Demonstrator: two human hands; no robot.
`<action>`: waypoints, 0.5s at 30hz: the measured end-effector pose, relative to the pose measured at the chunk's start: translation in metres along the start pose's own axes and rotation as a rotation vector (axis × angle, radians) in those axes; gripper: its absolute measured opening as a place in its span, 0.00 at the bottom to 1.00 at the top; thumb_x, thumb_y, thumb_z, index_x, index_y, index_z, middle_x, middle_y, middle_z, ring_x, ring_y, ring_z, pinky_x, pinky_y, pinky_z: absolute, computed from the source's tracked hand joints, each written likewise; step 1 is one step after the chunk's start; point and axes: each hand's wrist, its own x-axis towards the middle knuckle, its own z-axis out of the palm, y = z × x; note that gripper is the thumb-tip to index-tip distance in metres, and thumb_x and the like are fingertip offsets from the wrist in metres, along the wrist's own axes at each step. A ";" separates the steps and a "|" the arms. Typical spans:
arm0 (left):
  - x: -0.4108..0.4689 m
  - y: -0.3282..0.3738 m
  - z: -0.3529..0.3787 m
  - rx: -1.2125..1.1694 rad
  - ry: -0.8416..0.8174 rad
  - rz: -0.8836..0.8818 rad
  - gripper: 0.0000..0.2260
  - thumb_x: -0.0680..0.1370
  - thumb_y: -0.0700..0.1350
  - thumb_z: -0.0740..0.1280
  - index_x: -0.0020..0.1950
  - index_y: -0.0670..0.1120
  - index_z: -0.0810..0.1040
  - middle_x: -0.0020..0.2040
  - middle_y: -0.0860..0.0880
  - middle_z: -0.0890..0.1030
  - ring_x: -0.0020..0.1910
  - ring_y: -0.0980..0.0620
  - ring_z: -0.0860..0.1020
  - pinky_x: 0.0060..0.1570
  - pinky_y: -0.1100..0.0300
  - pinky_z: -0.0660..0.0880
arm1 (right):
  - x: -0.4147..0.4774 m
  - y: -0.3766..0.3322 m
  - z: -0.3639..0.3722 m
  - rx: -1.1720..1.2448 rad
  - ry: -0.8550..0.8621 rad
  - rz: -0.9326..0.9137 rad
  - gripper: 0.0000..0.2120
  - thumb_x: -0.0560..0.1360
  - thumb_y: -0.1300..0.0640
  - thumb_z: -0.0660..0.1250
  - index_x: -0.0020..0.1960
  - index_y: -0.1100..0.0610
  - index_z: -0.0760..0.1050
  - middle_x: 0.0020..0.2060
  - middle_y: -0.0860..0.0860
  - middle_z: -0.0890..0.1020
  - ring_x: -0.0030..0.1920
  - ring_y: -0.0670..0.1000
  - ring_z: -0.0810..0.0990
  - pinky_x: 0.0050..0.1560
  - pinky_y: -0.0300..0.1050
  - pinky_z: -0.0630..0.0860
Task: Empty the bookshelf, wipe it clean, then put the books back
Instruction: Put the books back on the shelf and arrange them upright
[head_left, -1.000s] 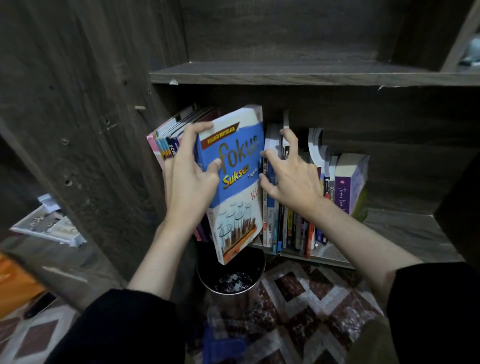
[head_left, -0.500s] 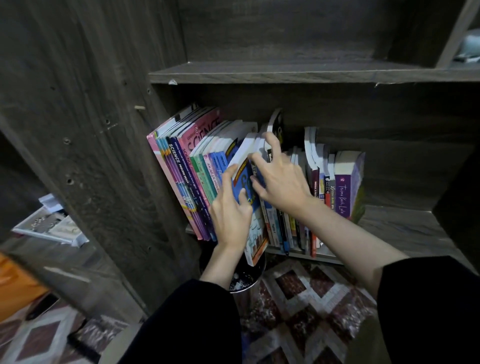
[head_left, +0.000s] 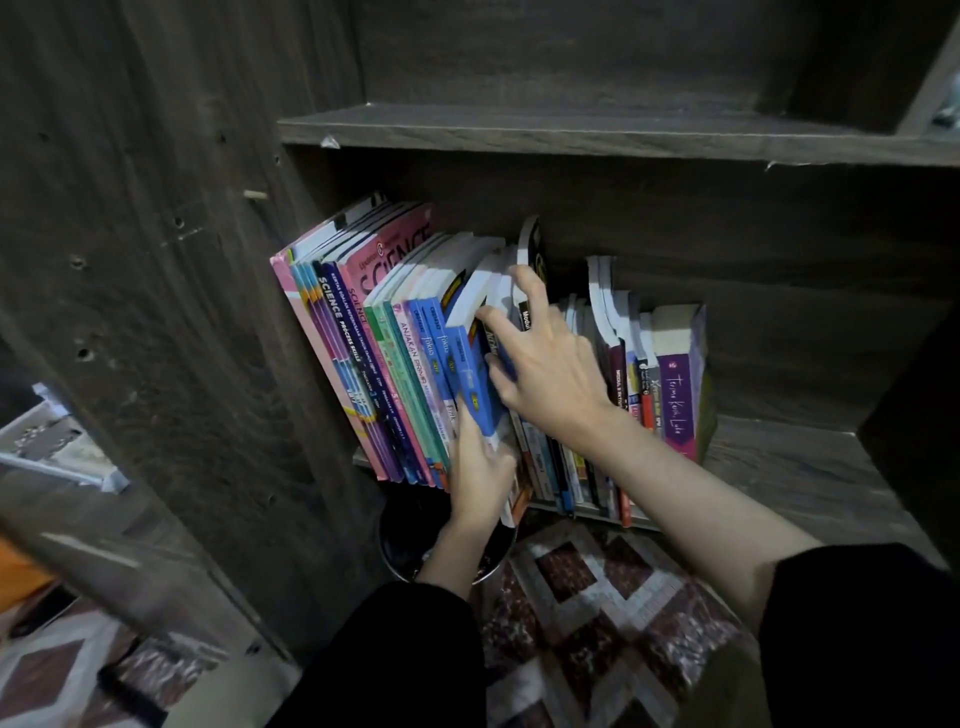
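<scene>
A blue "Fokus" book (head_left: 471, 374) stands almost fully inside the row on the lower shelf (head_left: 789, 467), between teal and blue spines on its left and thin spines on its right. My left hand (head_left: 480, 470) grips its lower end from below, fingers on one side and thumb on the other. Spread wide, my right hand (head_left: 548, 364) presses its fingers against the tops of the neighbouring books to the right and holds them aside. Pink and purple science books (head_left: 358, 322) lean at the left end. A thick purple book (head_left: 678, 400) closes the row on the right.
The upper shelf board (head_left: 571, 132) carries nothing in view. A dark round bin (head_left: 397, 543) sits on the floor under the shelf's left end, on a patterned red and white mat (head_left: 597, 603). The dark wooden side panel (head_left: 156, 312) stands at left.
The blue book, held out in front a second ago, has turned spine-out and slid into the row. My left hand dropped to its bottom end; my right hand stayed on the neighbouring books.
</scene>
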 end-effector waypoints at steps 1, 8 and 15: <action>0.005 0.003 0.002 0.004 -0.014 -0.015 0.37 0.74 0.30 0.62 0.78 0.50 0.50 0.63 0.45 0.73 0.55 0.46 0.75 0.61 0.51 0.73 | 0.000 0.000 0.000 0.006 0.006 0.008 0.17 0.73 0.56 0.66 0.61 0.56 0.70 0.72 0.61 0.59 0.51 0.62 0.76 0.30 0.45 0.64; 0.023 0.010 0.007 0.378 -0.193 -0.010 0.41 0.75 0.38 0.62 0.76 0.44 0.34 0.72 0.37 0.64 0.56 0.36 0.75 0.47 0.49 0.75 | 0.001 0.009 -0.003 0.020 0.054 0.002 0.16 0.73 0.56 0.67 0.60 0.56 0.71 0.71 0.61 0.61 0.48 0.59 0.77 0.25 0.42 0.65; -0.035 -0.024 0.021 0.483 -0.124 0.116 0.44 0.68 0.41 0.60 0.71 0.43 0.28 0.77 0.38 0.44 0.77 0.42 0.49 0.74 0.58 0.43 | 0.004 0.006 0.006 0.016 0.060 -0.021 0.16 0.73 0.56 0.69 0.59 0.55 0.71 0.71 0.61 0.63 0.49 0.59 0.77 0.23 0.40 0.63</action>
